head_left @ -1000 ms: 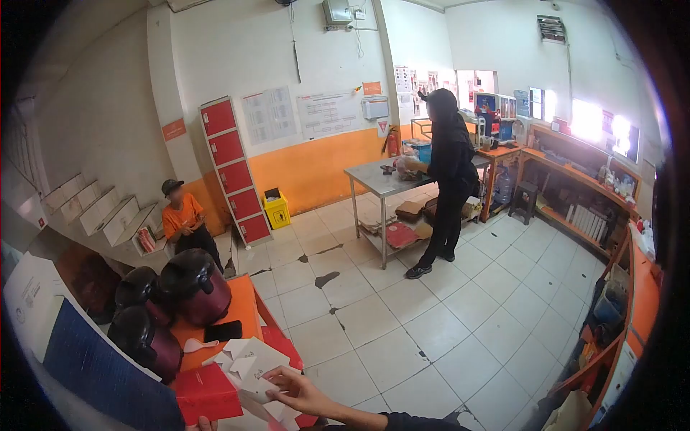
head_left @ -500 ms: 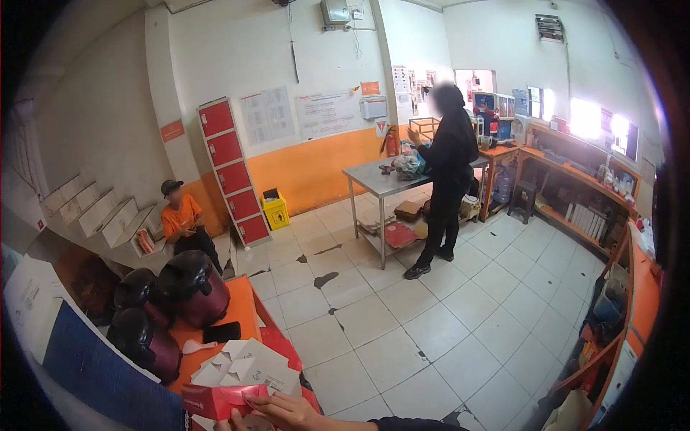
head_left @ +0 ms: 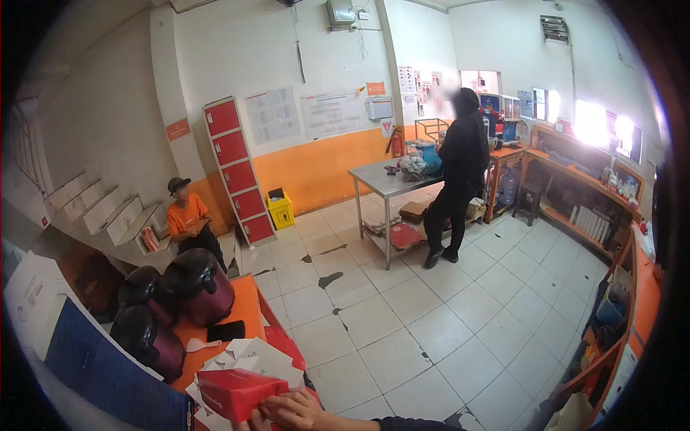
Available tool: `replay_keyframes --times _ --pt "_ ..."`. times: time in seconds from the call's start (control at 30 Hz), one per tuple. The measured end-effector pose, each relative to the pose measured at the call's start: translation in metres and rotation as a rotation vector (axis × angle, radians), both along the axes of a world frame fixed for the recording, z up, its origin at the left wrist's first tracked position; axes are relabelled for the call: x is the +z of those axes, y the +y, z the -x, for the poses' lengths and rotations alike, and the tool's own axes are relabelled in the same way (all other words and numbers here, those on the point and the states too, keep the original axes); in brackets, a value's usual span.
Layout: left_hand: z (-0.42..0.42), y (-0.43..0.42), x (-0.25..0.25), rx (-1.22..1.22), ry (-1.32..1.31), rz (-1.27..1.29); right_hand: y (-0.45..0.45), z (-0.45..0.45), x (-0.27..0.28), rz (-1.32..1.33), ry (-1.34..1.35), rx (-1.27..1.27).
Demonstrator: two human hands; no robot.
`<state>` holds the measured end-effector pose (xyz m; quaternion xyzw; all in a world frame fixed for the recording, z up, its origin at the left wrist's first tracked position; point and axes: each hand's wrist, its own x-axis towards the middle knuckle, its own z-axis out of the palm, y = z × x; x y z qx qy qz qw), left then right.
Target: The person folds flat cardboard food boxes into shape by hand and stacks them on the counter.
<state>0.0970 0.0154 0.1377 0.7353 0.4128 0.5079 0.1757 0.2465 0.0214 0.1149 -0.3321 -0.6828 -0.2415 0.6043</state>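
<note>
A red carton (head_left: 233, 394) with a folded edge is between my hands at the bottom of the view. My right hand (head_left: 295, 409) has its fingers bent together on the carton's right end. Only a few fingers of my left hand (head_left: 251, 422) show, closed on the carton's lower edge at the frame's bottom. White unfolded cartons (head_left: 277, 361) with printing lie behind and under the red one, on the orange table (head_left: 248, 296). Near them rest a black phone (head_left: 226, 331) and a pink spoon (head_left: 203, 344).
Several dark red cookers (head_left: 205, 291) stand at the table's left. A person in orange (head_left: 188, 215) sits by the stairs. Another person in black (head_left: 463, 165) stands at a metal table (head_left: 381, 179) bearing a plastic bag (head_left: 415, 167). Red lockers (head_left: 237, 172) and a yellow bin (head_left: 281, 210) stand behind.
The red carton has tilted and shifted right, with both my hands closing on it. The person in black has stepped right, away from the metal table's near corner.
</note>
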Motion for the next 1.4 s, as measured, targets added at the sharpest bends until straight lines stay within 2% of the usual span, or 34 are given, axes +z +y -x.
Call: replay_keyframes --times 0.03,0.07,0.17,0.27,0.4,0.5,0.53,0.63,0.73,0.83,0.93,1.03,1.1,1.27,1.33,1.4 --pt "-0.004 -0.002 -0.006 -0.029 0.051 -0.085 0.001 -0.001 0.0 -0.056 0.016 -0.022" --pt "-0.008 -0.001 -0.017 0.022 -0.018 -0.102 0.001 -0.003 0.001 -0.11 0.031 -0.045" --pt "0.001 0.002 -0.017 -0.04 -0.144 0.049 -0.005 -0.005 0.011 -0.055 0.003 -0.071" --pt "0.01 0.008 -0.001 -0.093 -0.205 0.125 -0.016 -0.01 0.047 0.16 0.046 0.054" --pt "0.024 0.013 0.015 -0.13 -0.269 0.181 -0.01 -0.018 0.052 0.471 -0.03 0.174" --pt "0.028 0.012 0.019 -0.147 -0.273 0.201 -0.013 -0.016 0.062 0.534 0.015 0.346" --pt "0.028 0.011 0.02 -0.153 -0.27 0.205 -0.013 -0.013 0.064 0.521 0.071 0.421" --pt "0.027 0.01 0.022 -0.155 -0.276 0.208 -0.014 -0.016 0.059 0.318 -0.009 0.297" --pt "0.023 0.011 0.019 -0.122 -0.317 0.233 -0.018 -0.013 0.059 0.358 0.001 0.277" --pt "0.031 0.013 0.015 -0.148 -0.187 0.231 -0.018 -0.013 0.052 0.353 0.0 0.241" --pt "0.018 0.009 0.018 -0.184 -0.32 0.217 -0.017 -0.014 0.05 0.354 -0.01 0.222" --pt "0.02 0.013 0.014 -0.211 -0.326 0.207 -0.024 -0.013 0.058 0.404 0.046 0.256" --pt "0.032 0.021 -0.01 -0.159 -0.279 0.205 -0.015 -0.014 0.051 0.276 -0.065 0.19" --pt "0.013 0.013 0.008 -0.127 -0.388 0.142 -0.007 -0.016 0.035 0.032 -0.253 0.154" --pt "0.001 0.007 0.023 -0.132 -0.457 0.123 -0.009 -0.011 0.02 0.051 -0.26 0.092" --pt "0.003 0.006 0.017 -0.076 -0.426 0.168 -0.011 -0.009 0.01 0.108 -0.257 0.092"
